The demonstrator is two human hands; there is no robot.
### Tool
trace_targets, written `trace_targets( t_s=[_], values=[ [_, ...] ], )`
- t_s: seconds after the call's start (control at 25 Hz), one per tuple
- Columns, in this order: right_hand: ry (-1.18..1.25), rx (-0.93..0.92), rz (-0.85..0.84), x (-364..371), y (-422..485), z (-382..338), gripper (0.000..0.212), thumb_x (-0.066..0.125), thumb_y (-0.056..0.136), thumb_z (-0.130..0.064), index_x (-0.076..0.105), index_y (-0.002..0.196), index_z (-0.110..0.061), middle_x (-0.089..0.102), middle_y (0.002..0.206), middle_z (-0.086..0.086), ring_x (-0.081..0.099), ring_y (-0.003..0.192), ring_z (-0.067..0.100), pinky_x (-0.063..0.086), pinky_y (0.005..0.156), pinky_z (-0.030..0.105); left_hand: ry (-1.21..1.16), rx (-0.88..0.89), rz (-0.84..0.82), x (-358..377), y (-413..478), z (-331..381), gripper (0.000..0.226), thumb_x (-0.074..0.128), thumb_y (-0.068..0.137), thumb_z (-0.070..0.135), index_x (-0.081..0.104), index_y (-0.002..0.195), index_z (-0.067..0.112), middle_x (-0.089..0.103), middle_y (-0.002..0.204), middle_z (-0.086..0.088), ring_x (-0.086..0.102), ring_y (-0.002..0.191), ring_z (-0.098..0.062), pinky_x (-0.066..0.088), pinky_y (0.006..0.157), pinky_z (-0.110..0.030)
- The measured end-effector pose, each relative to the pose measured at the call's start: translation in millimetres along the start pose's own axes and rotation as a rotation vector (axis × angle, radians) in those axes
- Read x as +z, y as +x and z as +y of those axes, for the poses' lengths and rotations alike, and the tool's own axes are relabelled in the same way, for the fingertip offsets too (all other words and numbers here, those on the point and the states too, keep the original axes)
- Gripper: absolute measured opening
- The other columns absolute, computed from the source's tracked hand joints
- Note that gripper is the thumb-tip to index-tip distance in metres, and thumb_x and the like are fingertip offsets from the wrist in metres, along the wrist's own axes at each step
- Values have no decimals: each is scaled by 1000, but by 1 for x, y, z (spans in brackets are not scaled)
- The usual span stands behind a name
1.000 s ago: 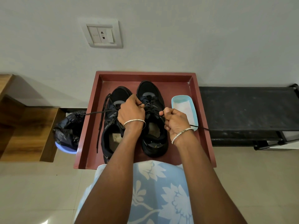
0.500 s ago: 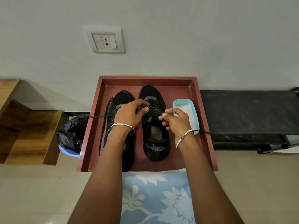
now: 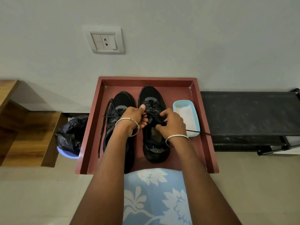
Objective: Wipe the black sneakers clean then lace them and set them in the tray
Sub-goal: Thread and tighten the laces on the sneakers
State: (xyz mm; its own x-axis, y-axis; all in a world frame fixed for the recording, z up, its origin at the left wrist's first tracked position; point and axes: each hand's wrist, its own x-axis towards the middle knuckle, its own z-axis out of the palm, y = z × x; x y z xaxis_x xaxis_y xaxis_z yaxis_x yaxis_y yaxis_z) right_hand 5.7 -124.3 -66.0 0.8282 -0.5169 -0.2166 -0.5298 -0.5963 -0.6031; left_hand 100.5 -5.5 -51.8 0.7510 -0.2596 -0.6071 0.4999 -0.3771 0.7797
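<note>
Two black sneakers stand side by side in the red tray (image 3: 90, 127), the left sneaker (image 3: 121, 100) loose-laced. Over the right sneaker (image 3: 152, 95), the left hand (image 3: 134, 118), thumb raised, and the right hand (image 3: 174, 123) each pinch its lace (image 3: 198, 132), which trails right.

The red-brown tray (image 3: 91, 127) carries a left sneaker (image 3: 123, 99) and a right sneaker (image 3: 151, 93) side by side mid-tray, plus a pale blue dish (image 3: 181, 102) by its right edge.
</note>
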Motion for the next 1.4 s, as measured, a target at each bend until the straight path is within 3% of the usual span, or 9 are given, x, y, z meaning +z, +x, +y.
trace_targets(
  t_s=[0.16, 0.36, 0.56, 0.72, 0.88, 0.96, 1.04, 1.2, 1.4],
  values=[
    [46, 33, 72, 2, 5, 1, 34, 77, 81, -26, 60, 110, -21, 64, 109, 1, 61, 96, 19, 39, 75, 26, -177, -183, 68, 11, -4, 1, 45, 47, 104, 36, 49, 71, 6, 48, 64, -6, 47, 49, -15, 36, 30, -14],
    [84, 86, 197, -2, 13, 7, 31, 77, 81, -24, 64, 107, -16, 66, 108, 4, 62, 100, 22, 41, 78, 27, 15, -152, 4, 16, -8, -18, 47, 43, 104, 42, 54, 74, 7, 49, 59, -7, 48, 46, -18, 46, 46, -26],
    [106, 123, 253, -6, 10, 7, 30, 79, 81, -21, 64, 107, -14, 65, 110, 7, 64, 101, 25, 46, 79, 30, 79, -168, 4, 31, -36, -41, 29, 42, 106, 28, 51, 98, 1, 59, 73, -16, 61, 54, -27, 55, 45, -33],
    [124, 88, 321, -11, -13, -1, 31, 77, 84, -13, 63, 112, -14, 56, 117, 8, 63, 98, 25, 46, 79, 25, 505, -29, 57, 26, -57, -52, 37, 47, 100, 34, 60, 110, 0, 67, 111, -22, 65, 100, -39, 53, 90, -41],
    [154, -82, 499, -5, -33, -22, 14, 70, 85, -7, 68, 97, -14, 59, 104, 7, 62, 87, 21, 49, 73, 26, 592, 246, 349, -6, -90, -45, 21, 58, 96, 33, 69, 100, 16, 72, 99, -9, 66, 95, -32, 53, 84, -38],
    [171, -164, 381, 7, -36, -35, 11, 66, 83, -6, 69, 88, -16, 64, 88, 1, 62, 79, 19, 51, 72, 32, 587, 345, 570, -27, -96, -46, 10, 64, 92, 26, 69, 96, 18, 71, 98, -5, 65, 95, -28, 52, 83, -37],
    [174, -206, 163, 20, -39, -48, 7, 67, 85, -12, 71, 84, -18, 66, 77, -6, 62, 73, 14, 54, 73, 34, 568, 248, 664, -48, -93, -50, 25, 71, 87, 24, 63, 109, 15, 63, 115, -9, 60, 107, -33, 49, 91, -42],
    [253, -180, -48, 50, -36, -70, 15, 70, 90, -32, 74, 88, -18, 69, 78, -6, 66, 80, 15, 55, 79, 33, 514, 22, 457, -77, -73, -58, 51, 72, 88, 20, 52, 133, 10, 62, 130, -13, 58, 119, -34, 45, 102, -41],
    [383, 21, -55, 74, -14, -87, 15, 79, 80, -37, 70, 79, -24, 69, 75, -8, 67, 76, 13, 56, 72, 31, 558, 60, 383, -86, -65, -46, 42, 70, 91, 16, 63, 131, 24, 69, 121, -6, 61, 115, -26, 40, 85, -27]
  ],
)
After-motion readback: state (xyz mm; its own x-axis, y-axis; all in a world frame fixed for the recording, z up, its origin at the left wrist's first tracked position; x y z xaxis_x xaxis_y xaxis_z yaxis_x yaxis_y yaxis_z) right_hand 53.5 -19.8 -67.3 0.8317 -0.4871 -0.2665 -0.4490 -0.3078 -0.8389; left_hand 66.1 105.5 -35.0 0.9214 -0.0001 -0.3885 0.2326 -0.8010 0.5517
